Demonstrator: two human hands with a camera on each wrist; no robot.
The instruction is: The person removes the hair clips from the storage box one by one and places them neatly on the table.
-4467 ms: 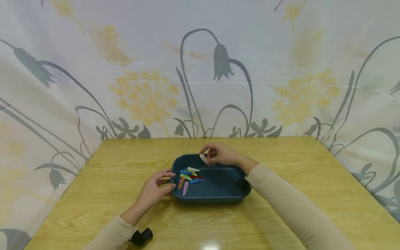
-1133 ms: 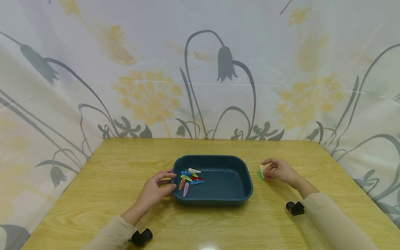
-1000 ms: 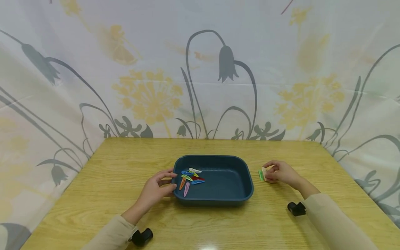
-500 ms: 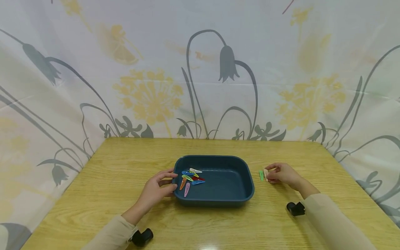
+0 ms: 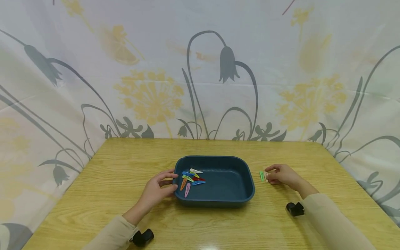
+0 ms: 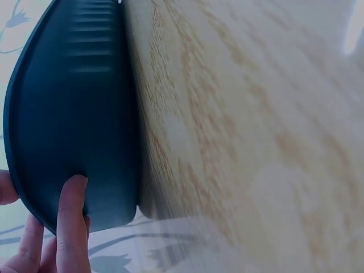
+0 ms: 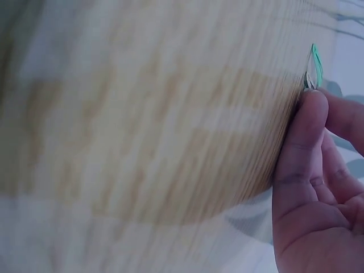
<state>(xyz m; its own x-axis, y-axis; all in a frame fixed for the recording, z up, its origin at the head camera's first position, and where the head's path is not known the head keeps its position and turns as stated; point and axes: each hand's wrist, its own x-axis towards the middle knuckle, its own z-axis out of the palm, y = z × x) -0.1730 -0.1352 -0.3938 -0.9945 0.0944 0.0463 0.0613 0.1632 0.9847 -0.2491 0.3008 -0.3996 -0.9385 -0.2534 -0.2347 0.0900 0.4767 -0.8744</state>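
A dark blue plastic tray (image 5: 223, 187) stands on the table. Several snap hair clips (image 5: 187, 190) in pink, orange, green, blue, red, yellow and white lie in its left part. My left hand (image 5: 159, 187) holds the tray's left end, with fingertips on the rim and thumb against the outer wall in the left wrist view. Right of the tray, a green hair clip (image 5: 261, 176) lies on the table. Beside it, my right hand (image 5: 285, 177) pinches a beige hair clip (image 5: 266, 176) between thumb and index finger, low at the tabletop; the fingers partly hide this clip.
The wood-grain table (image 5: 134, 156) reaches back to a flower-printed curtain (image 5: 200, 86). A black wrist camera (image 5: 143, 238) hangs at the left sleeve, and another black camera (image 5: 295, 209) sits by the right cuff.
My right hand has carried the beige clip from above the tray rightward and down to the table, beside the green clip. My left hand has stayed on the tray.
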